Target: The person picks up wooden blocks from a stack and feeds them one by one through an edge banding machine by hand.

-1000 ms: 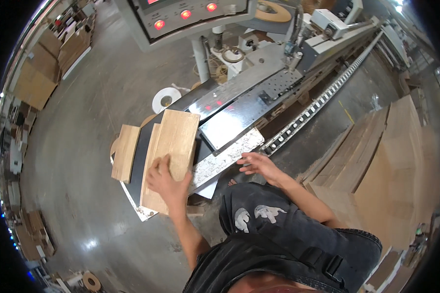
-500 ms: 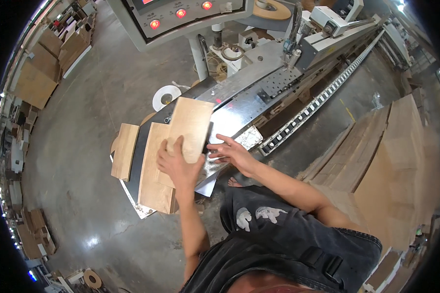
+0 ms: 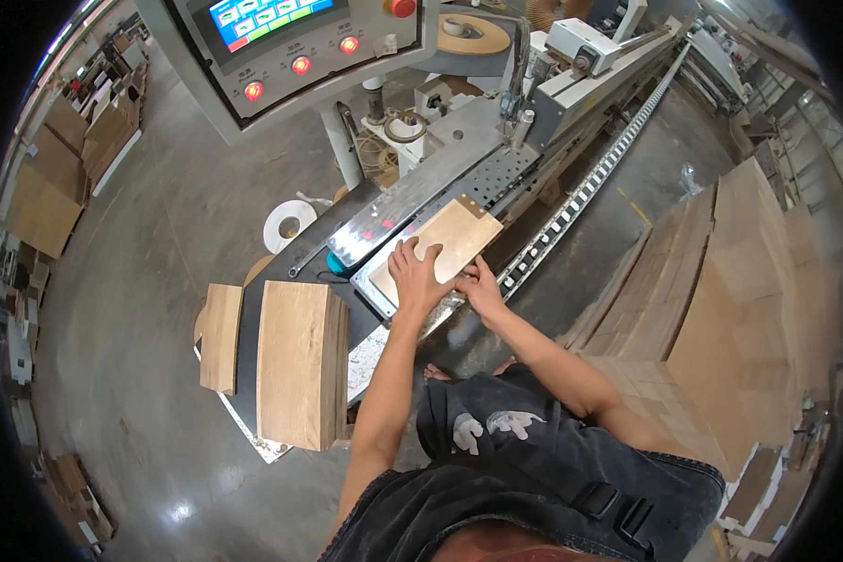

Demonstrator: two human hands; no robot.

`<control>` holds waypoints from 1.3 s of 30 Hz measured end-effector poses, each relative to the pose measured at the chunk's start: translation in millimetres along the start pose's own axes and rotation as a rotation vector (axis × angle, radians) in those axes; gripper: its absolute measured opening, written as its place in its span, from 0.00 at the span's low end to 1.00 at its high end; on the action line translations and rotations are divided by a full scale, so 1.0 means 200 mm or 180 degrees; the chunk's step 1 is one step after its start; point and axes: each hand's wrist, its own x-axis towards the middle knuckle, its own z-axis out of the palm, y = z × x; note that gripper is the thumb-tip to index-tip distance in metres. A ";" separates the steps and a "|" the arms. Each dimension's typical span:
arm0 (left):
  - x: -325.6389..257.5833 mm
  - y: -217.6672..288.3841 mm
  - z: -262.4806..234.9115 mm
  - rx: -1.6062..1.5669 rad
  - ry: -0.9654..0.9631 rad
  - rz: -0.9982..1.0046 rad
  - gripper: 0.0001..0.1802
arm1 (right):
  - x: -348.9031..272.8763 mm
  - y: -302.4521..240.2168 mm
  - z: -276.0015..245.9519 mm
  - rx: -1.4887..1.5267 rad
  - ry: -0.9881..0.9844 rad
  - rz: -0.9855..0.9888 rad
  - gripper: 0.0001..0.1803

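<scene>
A pale wooden board (image 3: pixel 454 234) lies flat on the machine's metal infeed table (image 3: pixel 365 281), angled toward the far right. My left hand (image 3: pixel 417 278) rests on top of it, fingers spread across the face. At the board's near right edge, my right hand (image 3: pixel 482 292) has its fingers closed on the rim; its fingertips are partly hidden. To the left, a stack of similar boards (image 3: pixel 292 361) stands on the black table (image 3: pixel 246 375), with another wooden piece (image 3: pixel 220 337) beside it.
Above hangs a control panel (image 3: pixel 300 66) with lit red buttons. A segmented conveyor track (image 3: pixel 581 195) runs along the machine's right side. Behind the table sits a white tape roll (image 3: pixel 288 227). Stacked wooden panels (image 3: pixel 665 272) rise close on my right.
The board has moved from above the stack rightward onto the metal table, uncovering the stack. My left hand travelled with it, and my right hand has closed on its edge. The view has shifted.
</scene>
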 end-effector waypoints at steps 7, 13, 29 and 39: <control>-0.07 -0.04 -0.04 -0.0098 0.0336 -0.0465 0.26 | 0.06 -0.09 0.10 -0.2443 0.0142 -0.0364 0.72; -0.33 0.03 -0.21 -0.0115 0.0512 -0.0898 0.23 | 0.12 -0.05 0.17 -0.3271 0.0481 -0.0916 0.80; -0.03 0.56 0.11 -0.0040 0.0541 -0.1550 0.21 | 0.42 -0.42 -0.25 -0.2670 0.0226 -0.0327 0.74; 0.17 0.84 0.33 -0.0057 0.0607 -0.1587 0.21 | 0.68 -0.44 -0.61 -0.2473 0.0344 -0.0716 0.76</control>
